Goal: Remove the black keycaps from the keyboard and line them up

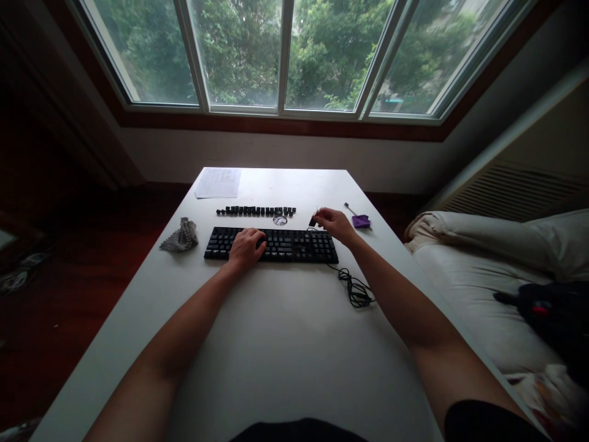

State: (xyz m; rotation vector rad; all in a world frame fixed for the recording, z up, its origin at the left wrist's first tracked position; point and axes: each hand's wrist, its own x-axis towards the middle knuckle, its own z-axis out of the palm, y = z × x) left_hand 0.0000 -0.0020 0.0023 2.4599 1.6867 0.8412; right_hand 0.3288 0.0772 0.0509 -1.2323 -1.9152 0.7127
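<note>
Left grip (247, 247) | keyboard (286, 245) directly beneath | right grip (337, 224) | black piece (313, 221) pinched

Keyboard (294, 248) lies across desk (276, 356). Cloth (180, 236) left of it, cable bundle (356, 291) off its near right corner. Keycap row (256, 211) behind it, disc (280, 220) between row and keyboard. Papers (218, 183) far left. Packet (361, 221) right, beyond keyboard.

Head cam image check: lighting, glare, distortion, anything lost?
Head view: backlit by the wide white-framed window; glare whitens the far end of the glossy white tabletop; the dark red floor sinks into shadow at left; wide-angle stretch toward the corners; legends on the long black keyboard unreadable; small dark item in the right hand lacks detail.
</note>
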